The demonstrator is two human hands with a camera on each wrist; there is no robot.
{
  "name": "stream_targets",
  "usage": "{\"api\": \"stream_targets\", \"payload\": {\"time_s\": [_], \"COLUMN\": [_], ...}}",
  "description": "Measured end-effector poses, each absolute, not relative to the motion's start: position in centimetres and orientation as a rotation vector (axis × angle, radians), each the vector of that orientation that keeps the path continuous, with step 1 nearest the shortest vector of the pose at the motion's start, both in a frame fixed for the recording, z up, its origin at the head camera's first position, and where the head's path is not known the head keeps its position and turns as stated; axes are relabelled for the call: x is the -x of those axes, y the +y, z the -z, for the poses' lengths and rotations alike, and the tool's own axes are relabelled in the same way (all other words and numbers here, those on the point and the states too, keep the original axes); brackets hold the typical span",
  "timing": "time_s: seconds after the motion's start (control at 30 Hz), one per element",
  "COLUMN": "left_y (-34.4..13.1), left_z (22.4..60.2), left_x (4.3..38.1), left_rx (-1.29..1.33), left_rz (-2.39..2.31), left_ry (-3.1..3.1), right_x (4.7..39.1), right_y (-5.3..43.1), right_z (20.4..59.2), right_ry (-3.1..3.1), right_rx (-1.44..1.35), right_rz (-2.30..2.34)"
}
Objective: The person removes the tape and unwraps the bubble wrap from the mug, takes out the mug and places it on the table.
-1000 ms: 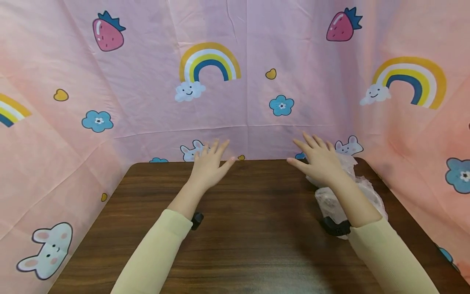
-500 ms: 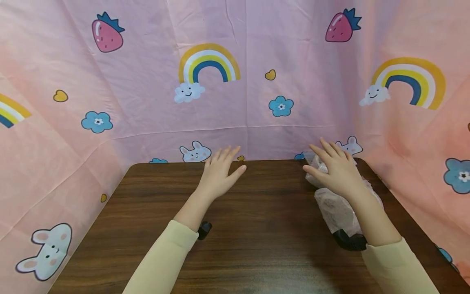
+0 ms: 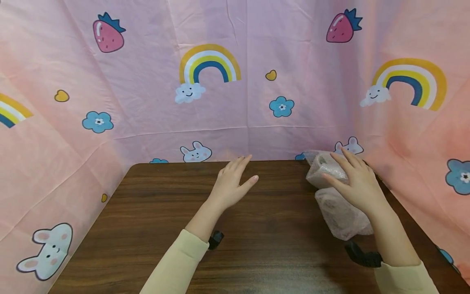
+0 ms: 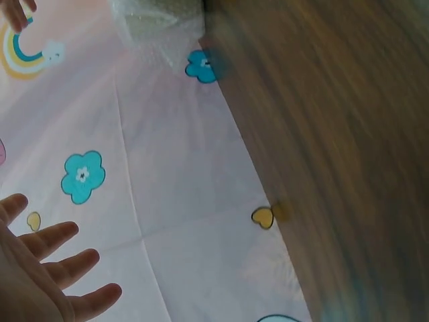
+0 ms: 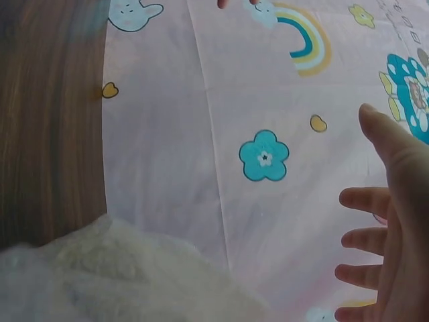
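My left hand hovers over the middle of the table, fingers spread and nearly straight, holding nothing. Over at the right, my right hand is held above two wrapped bundles, its fingers apart and empty. The farther bundle is in translucent bubble wrap, with a loose flap at the back edge. Nearer lies the second bundle, in cloudy wrap and partly hidden by the right hand. What the wrapping contains is blurred. The left wrist view catches a wrapped bundle at its top; the right wrist view has a bundle low down.
Both hands are over a dark wood-grain table with rounded back corners. A pink printed curtain encloses the back and both sides. Black wrist straps show beneath the forearms.
Both hands have moved right and back toward the body, staying spread. The right hand has uncovered more of the two bundles, which have stayed in place.
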State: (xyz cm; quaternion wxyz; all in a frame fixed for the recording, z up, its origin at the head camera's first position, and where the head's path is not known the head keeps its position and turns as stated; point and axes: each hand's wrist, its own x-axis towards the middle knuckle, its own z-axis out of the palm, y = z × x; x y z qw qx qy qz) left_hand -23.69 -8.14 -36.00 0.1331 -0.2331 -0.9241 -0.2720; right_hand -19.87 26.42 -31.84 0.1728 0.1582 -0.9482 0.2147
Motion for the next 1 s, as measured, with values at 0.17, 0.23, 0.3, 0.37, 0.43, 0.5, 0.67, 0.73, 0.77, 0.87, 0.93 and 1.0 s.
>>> {"api": "stream_targets", "payload": {"time_s": [0.17,0.23,0.3,0.37,0.43,0.5,0.67,0.73,0.77,0.87,0.93,1.0], "left_y": [-7.2,-6.8,-6.4,-6.0,-5.6,-5.3,-4.2,-3.8,-3.6,-3.0,-2.6,-2.2], "left_z": [36.8,37.2,37.5,37.8,38.0,38.3,39.0,39.3,39.4,39.7,40.0,40.2], "left_x": [23.5,23.4,23.3,23.3,23.2,23.1,23.1,23.0,23.0,22.9,22.9,22.9], "left_rx": [0.706,0.717,0.721,0.723,0.730,0.733,0.755,0.768,0.772,0.773,0.771,0.769], "left_rz": [0.836,0.859,0.885,0.907,0.936,0.958,1.003,1.019,1.033,1.060,1.079,1.098], "left_ry": [-2.662,-2.656,-2.652,-2.658,-2.657,-2.658,-2.658,-2.657,-2.657,-2.661,-2.669,-2.679], "right_x": [19.2,18.9,18.7,18.5,18.3,18.3,18.0,17.9,17.8,17.7,17.7,17.6], "right_y": [27.5,28.0,28.4,28.9,29.3,29.8,30.9,31.3,31.5,32.2,32.6,33.1], "right_z": [32.6,32.8,33.0,33.1,33.3,33.5,34.1,34.4,34.5,34.9,35.2,35.6], "right_ry": [-2.656,-2.641,-2.628,-2.617,-2.597,-2.553,-2.470,-2.461,-2.460,-2.454,-2.458,-2.460], "right_rx": [-0.438,-0.430,-0.412,-0.392,-0.383,-0.402,-0.411,-0.378,-0.362,-0.333,-0.322,-0.308], "right_rz": [-0.687,-0.714,-0.737,-0.766,-0.814,-0.869,-0.997,-1.032,-1.034,-1.047,-1.046,-1.054]}}
